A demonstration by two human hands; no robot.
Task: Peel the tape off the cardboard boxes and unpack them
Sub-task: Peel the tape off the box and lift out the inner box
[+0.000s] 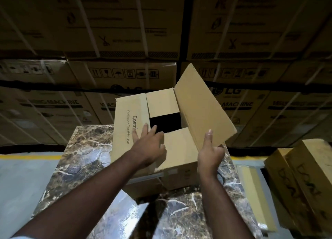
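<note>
Box (pixel 181 168) between both hands, flaps open

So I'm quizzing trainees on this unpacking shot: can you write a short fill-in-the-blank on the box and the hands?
1. The cardboard box sits on a ____-patterned table.
2. The right hand holds the box's long right ____ up.
3. Printing beside the left hand reads "Oscillating ____".
4. Cartons stacked behind are marked "____ MACHINE".

Missing words: marble; flap; Toothbrush; WASHING
</note>
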